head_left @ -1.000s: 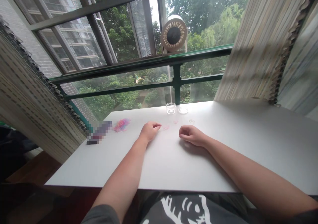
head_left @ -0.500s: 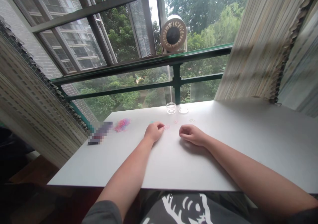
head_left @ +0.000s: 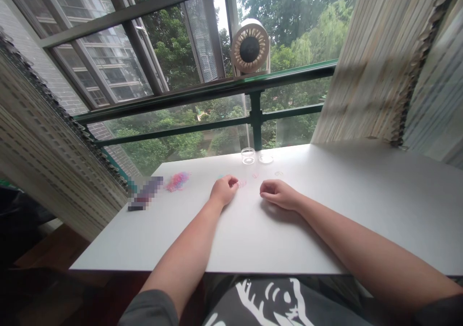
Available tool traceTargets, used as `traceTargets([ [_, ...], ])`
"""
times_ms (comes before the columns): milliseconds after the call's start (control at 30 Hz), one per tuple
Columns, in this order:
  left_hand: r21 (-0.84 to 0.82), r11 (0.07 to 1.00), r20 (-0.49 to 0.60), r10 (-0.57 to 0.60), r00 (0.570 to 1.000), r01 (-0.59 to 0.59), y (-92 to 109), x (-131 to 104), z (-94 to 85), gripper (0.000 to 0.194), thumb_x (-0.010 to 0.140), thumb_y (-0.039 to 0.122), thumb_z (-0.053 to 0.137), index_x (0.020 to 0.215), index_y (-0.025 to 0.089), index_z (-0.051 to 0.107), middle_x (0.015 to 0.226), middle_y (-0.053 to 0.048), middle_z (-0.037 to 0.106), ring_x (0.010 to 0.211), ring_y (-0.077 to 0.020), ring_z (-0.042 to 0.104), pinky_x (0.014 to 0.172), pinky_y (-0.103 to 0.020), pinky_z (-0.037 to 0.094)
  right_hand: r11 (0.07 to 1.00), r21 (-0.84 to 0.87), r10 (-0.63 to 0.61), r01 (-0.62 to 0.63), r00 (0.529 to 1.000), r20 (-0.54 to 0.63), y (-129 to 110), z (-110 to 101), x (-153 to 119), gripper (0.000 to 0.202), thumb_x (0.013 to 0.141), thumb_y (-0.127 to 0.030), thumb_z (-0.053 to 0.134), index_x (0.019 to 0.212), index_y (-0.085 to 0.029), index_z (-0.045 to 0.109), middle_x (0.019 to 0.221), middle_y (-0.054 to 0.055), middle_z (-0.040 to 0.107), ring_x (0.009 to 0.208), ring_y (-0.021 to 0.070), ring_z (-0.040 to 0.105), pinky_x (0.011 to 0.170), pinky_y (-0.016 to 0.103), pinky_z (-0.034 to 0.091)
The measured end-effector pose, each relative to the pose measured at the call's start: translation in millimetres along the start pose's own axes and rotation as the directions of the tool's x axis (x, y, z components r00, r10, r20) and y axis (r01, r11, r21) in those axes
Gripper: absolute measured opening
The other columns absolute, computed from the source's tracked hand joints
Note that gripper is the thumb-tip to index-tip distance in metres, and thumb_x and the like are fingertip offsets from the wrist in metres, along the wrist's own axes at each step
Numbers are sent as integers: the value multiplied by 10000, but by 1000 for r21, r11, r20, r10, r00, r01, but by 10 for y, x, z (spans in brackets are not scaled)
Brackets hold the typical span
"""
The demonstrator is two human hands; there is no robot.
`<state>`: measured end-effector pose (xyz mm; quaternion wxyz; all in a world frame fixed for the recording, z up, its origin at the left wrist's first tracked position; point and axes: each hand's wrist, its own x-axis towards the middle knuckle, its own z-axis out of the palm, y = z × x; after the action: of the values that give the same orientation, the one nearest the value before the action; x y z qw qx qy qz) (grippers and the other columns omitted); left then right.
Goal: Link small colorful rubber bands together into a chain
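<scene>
My left hand (head_left: pixel 224 190) rests on the white table (head_left: pixel 238 239), its thumb and fingers pinched together beside some small pink bands (head_left: pixel 242 183). Whether a band sits between those fingertips is too small to tell. A bit of teal (head_left: pixel 220 176) shows just behind this hand. To the right, my right hand (head_left: pixel 278 194) lies curled closed on its side, the inside of its fingers hidden. Beyond it are thin pale loops (head_left: pixel 278 173), and another pink loop (head_left: pixel 255 175) lies between the two hands, farther back.
A clear round container (head_left: pixel 248 156) stands at the table's back edge, with a clear round lid (head_left: pixel 266 158) beside it. At the left lies a pile of pink and purple bands (head_left: pixel 178 181), near a blurred-out object (head_left: pixel 146 194). A round fan (head_left: pixel 250 48) sits above the green railing (head_left: pixel 202 93).
The camera view has shifted slightly. Both hands keep nearly the same place and pose, and the pink bands by the left fingertips show a little more clearly.
</scene>
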<state>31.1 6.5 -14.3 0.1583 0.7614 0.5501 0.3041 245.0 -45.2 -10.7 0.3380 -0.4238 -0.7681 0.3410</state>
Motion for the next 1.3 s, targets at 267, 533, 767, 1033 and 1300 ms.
traceTargets([
  [267, -78, 996, -29, 36, 999, -38, -14, 8, -20, 192, 726, 195, 476, 868, 202, 605, 853, -9, 664, 794, -131, 586, 750, -254, 438, 1000, 12, 7, -7, 1000, 2, -4, -1, 0, 111, 688, -243, 492, 707, -147, 544, 612, -6, 508, 548, 90, 426, 525, 217, 352],
  [533, -93, 995, -24, 44, 999, -46, -7, -1, -35, 192, 703, 188, 494, 863, 192, 602, 852, -15, 658, 786, -132, 584, 756, -258, 439, 1000, -6, 3, -3, 1000, 0, 3, -5, 3, 113, 685, -247, 495, 699, -148, 547, 600, -13, 504, 535, 85, 416, 517, 213, 345],
  [767, -105, 994, -8, 41, 999, -42, 26, -15, -44, 181, 707, 180, 503, 858, 191, 600, 862, -16, 658, 808, -132, 583, 773, -259, 439, 1000, -18, 2, -2, 1000, 3, -1, -7, -1, 108, 691, -234, 485, 707, -146, 545, 606, -6, 502, 545, 89, 420, 517, 215, 345],
  [1033, -129, 991, 75, 54, 996, -44, 92, -44, -61, 285, 727, 195, 482, 994, 176, 578, 953, -38, 638, 847, -142, 567, 783, -263, 442, 1000, -18, -4, 4, 1000, -2, -3, -3, 0, 103, 690, -238, 487, 695, -153, 545, 593, -18, 497, 532, 84, 413, 507, 210, 337],
  [1300, -69, 995, 66, 74, 995, -70, 65, -49, -58, 289, 729, 203, 486, 995, 198, 598, 1000, -30, 622, 870, -148, 546, 823, -271, 420, 1000, -11, 1, -1, 1000, -2, -12, -3, -3, 102, 685, -235, 491, 696, -149, 545, 590, -16, 495, 532, 85, 416, 502, 209, 333],
])
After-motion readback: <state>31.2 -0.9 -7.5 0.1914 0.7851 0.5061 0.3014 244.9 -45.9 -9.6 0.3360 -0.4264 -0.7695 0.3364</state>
